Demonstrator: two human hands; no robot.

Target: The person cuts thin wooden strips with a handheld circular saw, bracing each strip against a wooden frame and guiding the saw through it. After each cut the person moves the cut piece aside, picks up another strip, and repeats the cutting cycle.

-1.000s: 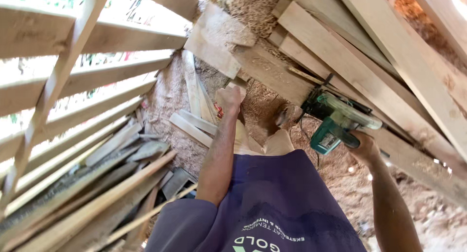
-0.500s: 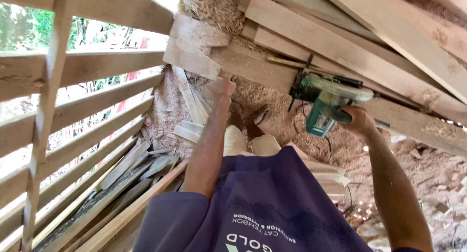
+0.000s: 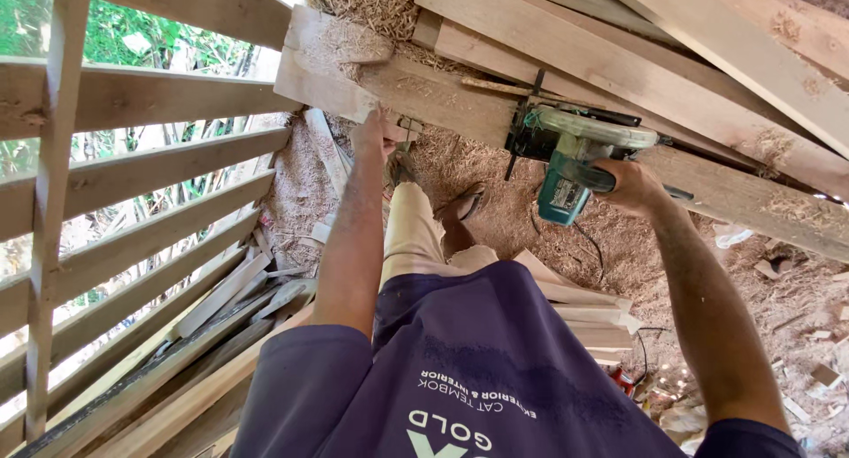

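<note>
My right hand [image 3: 632, 186] grips the handle of a teal circular saw [image 3: 575, 153] that rests on a long wooden plank [image 3: 460, 100]. My left hand [image 3: 376, 133] presses on the near edge of that plank, left of the saw. A short offcut end of the plank [image 3: 323, 64] sticks out beyond my left hand. A pencil [image 3: 495, 87] lies on the plank by the saw. The saw blade is hidden behind its guard.
More planks [image 3: 672, 42] are stacked beyond the cut plank. A slatted wooden wall [image 3: 133, 193] stands at the left, with loose boards [image 3: 230, 299] at its foot. Sawdust and scraps cover the ground [image 3: 796, 316]. The saw's cord [image 3: 592, 246] hangs down.
The view has swung so the plank and saw sit higher and closer. My left hand has moved from the ground side up onto the plank edge; the saw now sits on the plank.
</note>
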